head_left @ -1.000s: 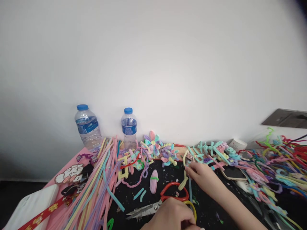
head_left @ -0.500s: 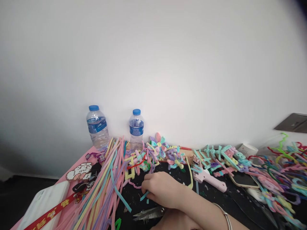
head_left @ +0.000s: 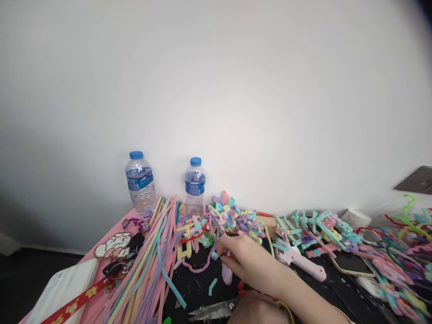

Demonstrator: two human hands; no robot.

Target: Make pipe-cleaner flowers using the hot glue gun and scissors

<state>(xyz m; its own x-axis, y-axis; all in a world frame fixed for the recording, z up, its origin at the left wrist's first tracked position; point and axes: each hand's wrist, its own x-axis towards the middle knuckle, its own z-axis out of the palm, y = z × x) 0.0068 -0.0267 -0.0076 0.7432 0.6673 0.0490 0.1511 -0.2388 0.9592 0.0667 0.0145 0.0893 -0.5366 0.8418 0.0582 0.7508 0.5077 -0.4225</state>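
My right hand [head_left: 246,258] reaches in from the lower right, thumb and fingers pinched together over the near edge of the craft pile. A bit of light blue [head_left: 215,255] shows at its fingertips; whether it is gripped I cannot make out. Under the fingers is a pinkish-purple fuzzy piece [head_left: 227,274]. A short blue pipe cleaner piece [head_left: 212,286] lies on the black mat [head_left: 189,285]. My left hand [head_left: 259,310] is at the bottom edge, its fingers hidden. Beside it are scissors [head_left: 212,310], blades pointing left, with red and yellow parts around the hand.
Long pastel pipe cleaners [head_left: 145,270] lie at left, beside a white box [head_left: 64,288] and red strap [head_left: 72,308]. Two water bottles [head_left: 140,184] stand by the wall. Pipe cleaner flowers [head_left: 227,209], a pink glue gun [head_left: 303,263], a phone [head_left: 353,263] and a colourful heap [head_left: 394,265] spread rightward.
My right hand has moved right and slightly up, away from the blue piece, uncovering the pinkish-purple piece and more mat. Red and yellow parts now show by my left hand. The view has shifted slightly.
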